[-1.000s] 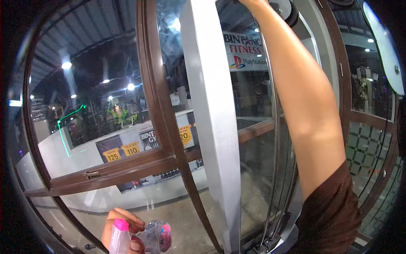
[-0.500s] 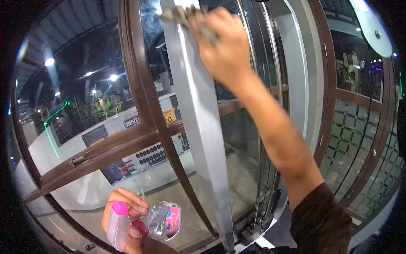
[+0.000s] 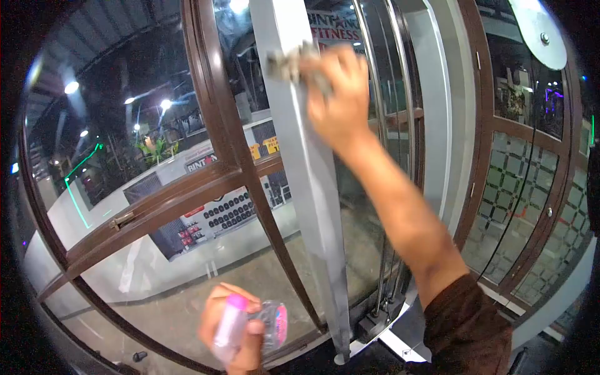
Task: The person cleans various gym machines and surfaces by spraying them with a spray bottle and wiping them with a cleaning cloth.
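The right hand (image 3: pixel 342 94) clamps a blurred cloth (image 3: pixel 289 66) on the grey post (image 3: pixel 309 169), arm raised to reach; the left hand (image 3: pixel 249 350), well apart, grips a spray bottle (image 3: pixel 272 326) low, seemingly clear of that arm.

Crumpled cloth (image 3: pixel 291 66) against grey post (image 3: pixel 310 187), clear bottle (image 3: pixel 274 325)

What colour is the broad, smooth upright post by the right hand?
The broad, smooth upright post is light grey; it shows best in the head view.

The post (image 3: pixel 311 181) is grey, the cloth (image 3: pixel 287 67) greyish beige, the bottle cap (image 3: pixel 236 302) pink, the sleeve (image 3: pixel 465 319) brown.
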The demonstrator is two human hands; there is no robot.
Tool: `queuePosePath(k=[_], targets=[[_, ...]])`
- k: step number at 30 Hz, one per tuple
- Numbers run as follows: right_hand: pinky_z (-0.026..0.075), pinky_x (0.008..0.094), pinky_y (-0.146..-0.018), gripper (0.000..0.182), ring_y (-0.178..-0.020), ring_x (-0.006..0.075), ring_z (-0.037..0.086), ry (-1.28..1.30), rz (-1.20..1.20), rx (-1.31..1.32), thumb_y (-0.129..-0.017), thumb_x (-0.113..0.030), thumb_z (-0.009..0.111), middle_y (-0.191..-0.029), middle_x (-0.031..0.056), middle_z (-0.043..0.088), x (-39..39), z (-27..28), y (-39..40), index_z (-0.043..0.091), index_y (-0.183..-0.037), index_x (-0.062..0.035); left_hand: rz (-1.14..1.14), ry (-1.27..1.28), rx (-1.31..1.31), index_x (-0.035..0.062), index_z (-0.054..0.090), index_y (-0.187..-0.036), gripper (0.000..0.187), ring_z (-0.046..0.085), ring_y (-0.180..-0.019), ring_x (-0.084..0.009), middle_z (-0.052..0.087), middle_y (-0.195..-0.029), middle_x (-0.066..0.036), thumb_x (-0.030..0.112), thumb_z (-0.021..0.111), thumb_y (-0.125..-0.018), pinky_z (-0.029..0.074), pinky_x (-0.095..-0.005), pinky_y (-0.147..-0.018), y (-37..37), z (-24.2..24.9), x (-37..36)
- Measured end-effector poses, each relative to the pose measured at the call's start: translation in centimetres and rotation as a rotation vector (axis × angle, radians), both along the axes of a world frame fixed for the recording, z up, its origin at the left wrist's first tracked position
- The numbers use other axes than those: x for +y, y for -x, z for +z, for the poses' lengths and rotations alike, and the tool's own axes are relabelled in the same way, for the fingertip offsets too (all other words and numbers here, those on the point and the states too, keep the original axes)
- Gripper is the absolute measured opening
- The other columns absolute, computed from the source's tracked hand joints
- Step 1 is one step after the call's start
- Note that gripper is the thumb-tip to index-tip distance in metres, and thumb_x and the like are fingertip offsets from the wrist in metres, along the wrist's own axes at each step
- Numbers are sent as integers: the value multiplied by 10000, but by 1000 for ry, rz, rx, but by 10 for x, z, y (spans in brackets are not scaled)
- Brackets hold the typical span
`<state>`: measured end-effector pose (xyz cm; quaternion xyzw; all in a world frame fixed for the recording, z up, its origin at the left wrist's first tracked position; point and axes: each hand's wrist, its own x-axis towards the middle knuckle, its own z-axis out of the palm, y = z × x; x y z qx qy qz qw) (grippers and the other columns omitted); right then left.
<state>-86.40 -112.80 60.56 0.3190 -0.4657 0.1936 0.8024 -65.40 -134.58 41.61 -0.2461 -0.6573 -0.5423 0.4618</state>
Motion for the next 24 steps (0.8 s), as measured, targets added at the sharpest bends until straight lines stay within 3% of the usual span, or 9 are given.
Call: queuePosePath(k=[1,2,3,5,8,11,17,21,24], targets=[[394,426,-816,279,-919,288,562,41,-38,9,-723,-22,659,-942,84,597,-1,30,4,670,-978,-134,24,61,5,26,575,-855,464,564,-746,-209,559,-781,-98,468,716,-860,448,-321,-638,0,-5,7],[409,426,-820,262,-915,304,561,112,-47,-39,-731,-45,680,-945,85,601,-4,49,-1,682,-982,-120,-17,46,98,6,631,-855,260,572,-679,-231,622,-758,-106,232,755,-817,457,-335,-622,9,-21,12],[420,419,-820,263,-908,318,555,87,-17,-20,-723,-51,696,-938,89,601,-3,68,2,696,-979,-112,-19,59,164,1,627,-837,225,562,-647,-224,618,-738,-104,178,760,-800,453,-332,-603,15,-26,24],[436,469,-822,128,-904,384,564,52,-9,-57,-850,-85,606,-915,157,630,-1,72,-26,691,-945,-68,-8,140,155,-8,604,-836,196,533,-607,-232,578,-718,-113,87,754,-753,415,-324,-549,22,-40,40],[419,469,-812,86,-901,371,549,75,24,-83,-844,-88,615,-921,140,597,0,48,-32,654,-918,-70,55,175,11,4,580,-802,208,534,-630,-224,570,-726,-106,156,723,-815,426,-332,-579,20,-54,61],[417,410,-812,255,-906,323,553,12,45,-98,-718,-34,685,-958,94,608,11,7,-2,705,-961,-107,101,186,-55,6,588,-810,204,536,-629,-243,552,-719,-105,150,732,-790,429,-343,-584,20,-63,66],[377,496,-881,444,-985,281,577,-31,21,-381,-694,-127,695,-1012,73,657,-2,-214,-41,718,-1137,-113,88,101,-141,0,584,-819,160,540,-671,-209,561,-750,-98,128,680,-824,434,-326,-626,18,-98,41],[390,530,-927,447,-1053,351,501,-249,-63,-685,-605,-75,752,-1115,95,576,7,-427,-60,722,-1046,-137,98,83,-134,2,572,-808,163,521,-681,-190,544,-764,-92,127,671,-838,419,-308,-632,15,-109,27],[396,521,-858,420,-1013,352,493,-228,31,-864,-546,-41,741,-1086,124,517,9,-469,-71,681,-954,-122,94,42,-157,0,580,-796,160,515,-646,-210,536,-738,-92,118,681,-836,411,-322,-605,11,-114,23]])
